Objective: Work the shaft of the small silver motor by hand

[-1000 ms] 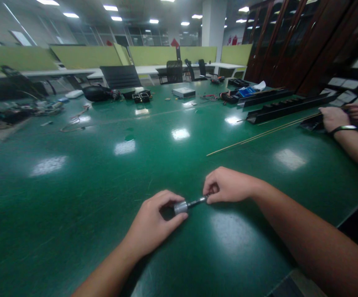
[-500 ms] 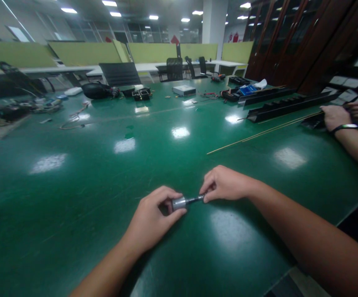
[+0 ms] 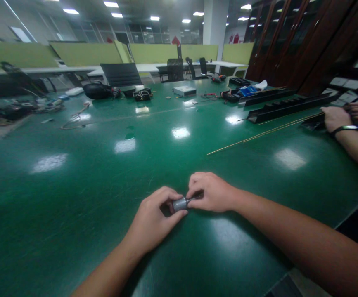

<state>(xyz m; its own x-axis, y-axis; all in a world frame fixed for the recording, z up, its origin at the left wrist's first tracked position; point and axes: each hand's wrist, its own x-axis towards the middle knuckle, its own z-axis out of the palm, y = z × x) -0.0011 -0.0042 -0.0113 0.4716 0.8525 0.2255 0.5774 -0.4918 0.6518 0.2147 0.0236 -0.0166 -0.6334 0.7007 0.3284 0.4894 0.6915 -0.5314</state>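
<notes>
My left hand [image 3: 152, 216] holds a small silver metal cylinder [image 3: 180, 204] between thumb and fingers, low over the green tabletop. A thin dark shaft [image 3: 199, 196] extends from the right end of the cylinder. My right hand [image 3: 211, 192] is closed on this shaft, its fingertips right beside the cylinder's end. The fingers hide most of the shaft, and the left end of the cylinder lies inside my left hand.
Another person's hands [image 3: 336, 119] work at the right over black metal channels [image 3: 290, 108]. Thin yellowish rods [image 3: 243, 141] lie in front. A silver box [image 3: 184, 90] and a black rounded object [image 3: 96, 90] stand far back. Tangled parts [image 3: 20, 109] crowd the left.
My right hand has moved left along the shaft, from its outer end to right beside the cylinder. My left hand and the cylinder stay nearly in place.
</notes>
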